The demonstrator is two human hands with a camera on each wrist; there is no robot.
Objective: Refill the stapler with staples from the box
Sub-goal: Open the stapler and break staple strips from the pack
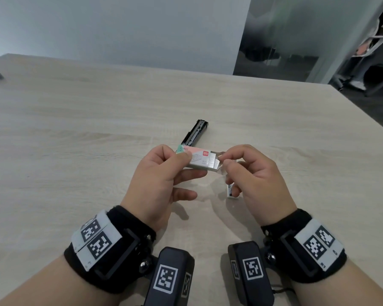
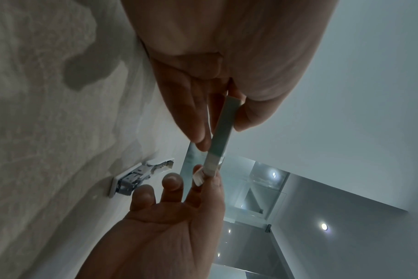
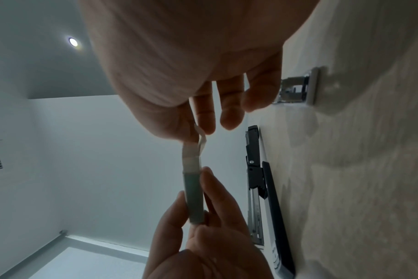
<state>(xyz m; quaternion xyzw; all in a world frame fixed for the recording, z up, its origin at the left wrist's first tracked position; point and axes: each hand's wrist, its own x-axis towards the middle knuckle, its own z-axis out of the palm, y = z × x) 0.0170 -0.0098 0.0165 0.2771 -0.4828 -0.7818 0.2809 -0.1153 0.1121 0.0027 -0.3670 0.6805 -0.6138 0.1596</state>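
1. Small flat cardboard staple box (image 1: 195,159), pink and mint with a red logo: your left hand (image 1: 155,180) holds it above the pale wood-grain tabletop (image 1: 75,133), thumb on top and fingers (image 1: 191,173) curled beneath.
2. Box's right end: your right hand (image 1: 252,175) pinches it between thumb and forefinger at a pale flap (image 3: 200,143), possibly clear tape; the wrist views are too dim to tell.
3. Black stapler (image 1: 194,132): lies opened flat on the tabletop, just beyond the box, its metal channel exposed.
4. Small white and metal piece (image 1: 231,192): rests on the tabletop beneath your right hand.
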